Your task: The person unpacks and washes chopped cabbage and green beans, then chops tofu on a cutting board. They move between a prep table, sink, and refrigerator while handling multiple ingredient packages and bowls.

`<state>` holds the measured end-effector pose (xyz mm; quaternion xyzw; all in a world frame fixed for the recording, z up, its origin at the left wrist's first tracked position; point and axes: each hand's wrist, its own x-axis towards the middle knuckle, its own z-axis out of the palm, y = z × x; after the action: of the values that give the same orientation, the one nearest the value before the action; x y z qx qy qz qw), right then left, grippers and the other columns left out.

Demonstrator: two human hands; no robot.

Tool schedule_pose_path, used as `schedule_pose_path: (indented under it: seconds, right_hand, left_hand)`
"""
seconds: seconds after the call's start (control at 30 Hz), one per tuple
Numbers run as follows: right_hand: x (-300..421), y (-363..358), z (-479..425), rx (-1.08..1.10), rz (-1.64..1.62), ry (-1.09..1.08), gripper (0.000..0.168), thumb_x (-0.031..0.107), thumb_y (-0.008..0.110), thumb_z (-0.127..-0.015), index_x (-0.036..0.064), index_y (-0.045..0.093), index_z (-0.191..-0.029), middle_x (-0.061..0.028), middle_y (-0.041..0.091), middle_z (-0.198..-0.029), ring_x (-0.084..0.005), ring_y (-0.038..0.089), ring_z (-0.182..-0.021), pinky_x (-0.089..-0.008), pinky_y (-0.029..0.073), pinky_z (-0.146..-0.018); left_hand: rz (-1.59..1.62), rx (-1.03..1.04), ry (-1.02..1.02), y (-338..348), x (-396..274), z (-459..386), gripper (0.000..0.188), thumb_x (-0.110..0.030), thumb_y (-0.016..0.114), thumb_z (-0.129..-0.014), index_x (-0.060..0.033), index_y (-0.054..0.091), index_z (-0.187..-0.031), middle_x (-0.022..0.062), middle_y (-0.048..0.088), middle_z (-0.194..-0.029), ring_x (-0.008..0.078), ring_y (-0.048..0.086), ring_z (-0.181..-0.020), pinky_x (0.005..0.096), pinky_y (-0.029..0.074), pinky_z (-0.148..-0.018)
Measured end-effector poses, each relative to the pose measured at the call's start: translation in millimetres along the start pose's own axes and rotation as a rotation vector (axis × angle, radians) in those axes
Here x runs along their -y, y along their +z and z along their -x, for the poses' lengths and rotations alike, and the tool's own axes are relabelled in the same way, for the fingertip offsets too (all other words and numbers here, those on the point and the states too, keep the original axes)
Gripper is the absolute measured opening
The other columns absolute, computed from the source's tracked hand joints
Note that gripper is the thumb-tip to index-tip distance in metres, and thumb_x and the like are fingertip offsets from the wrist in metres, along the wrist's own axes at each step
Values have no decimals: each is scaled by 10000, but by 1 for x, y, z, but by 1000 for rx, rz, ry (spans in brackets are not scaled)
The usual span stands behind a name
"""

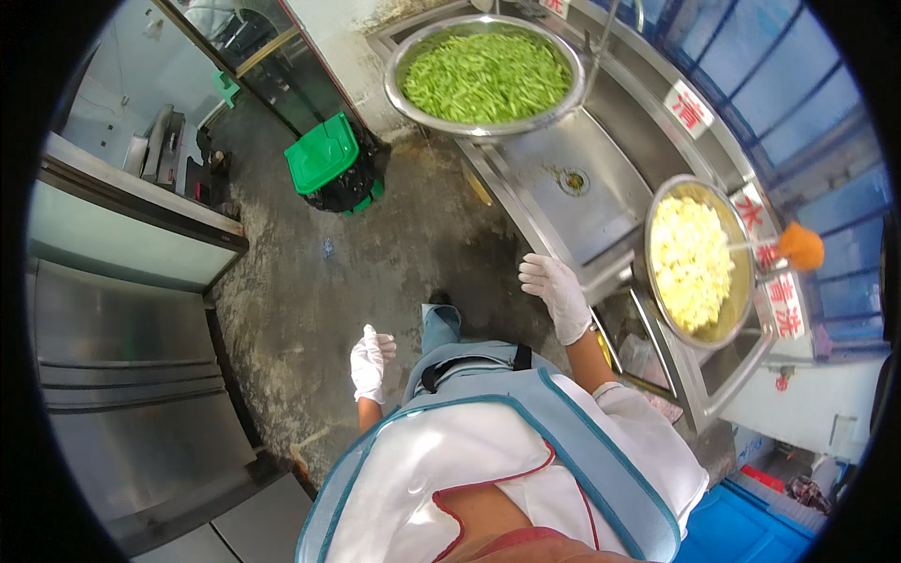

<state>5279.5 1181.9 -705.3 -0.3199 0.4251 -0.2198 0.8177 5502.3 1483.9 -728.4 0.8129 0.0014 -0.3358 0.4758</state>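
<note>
My left hand (369, 362), in a white glove, hangs over the floor at my side, its fingers loosely bent and nothing visible in it. My right hand (557, 294), gloved alike, is held out flat beside the front edge of a stainless steel sink (598, 225); it holds nothing. A large metal bowl (486, 129) heaped with cut green vegetable pieces (486, 77) rests across the sink's far end. Nearer on the right, another metal bowl (739, 310) contains pale yellow chopped pieces (690, 264). Between the bowls, the sink's drain (574, 181) is visible with green scraps around it.
A green lidded bin (324, 155) lined with a black bag stands ahead on the wet-looking concrete floor (281, 295). Stainless steel cabinets (134, 380) line the left. Signs with red writing (690, 109) hang along the sink's back. Behind me at right lies a blue container (739, 524).
</note>
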Motion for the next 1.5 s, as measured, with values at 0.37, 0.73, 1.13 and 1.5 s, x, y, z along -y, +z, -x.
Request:
schedule_pose_path:
  seconds: [0.37,0.73,1.13,1.5]
  right_hand:
    - [69,85,-249,-539,53,-358,392,307,482,-958,0,536,-1195,-155,612,-1130,-241,611,-986,-364,506,-787]
    - [139,119,-386,-719,233,-437,449,379,464,-959,-27,561,-1124,-97,599,-1014,-190,562,-849,-344,467,-769]
    - [223,180,-475,-939,109,-448,285,78,592,-860,-57,556,-1109,-85,626,-982,-158,588,-800,-271,473,-737]
    - [186,184,-466,-913,192,-441,381,135,608,-835,-91,533,-1133,-146,613,-1036,-218,597,-842,-330,487,-778]
  left_hand:
    - [130,208,193,-43,-192,-368,211,-216,501,-962,-49,628,-983,-14,586,-650,46,441,-498,202,372,-474]
    - [-151,273,643,151,-426,-624,406,-318,521,-905,35,594,-1092,232,620,-1052,348,586,-1026,390,444,-901]
    - [-60,584,312,264,-507,-715,374,-244,647,-803,12,588,-1069,165,658,-942,233,630,-860,311,475,-791]
    - [-121,584,444,251,-492,-727,348,-198,667,-747,18,584,-1007,170,614,-855,225,591,-784,331,465,-733]
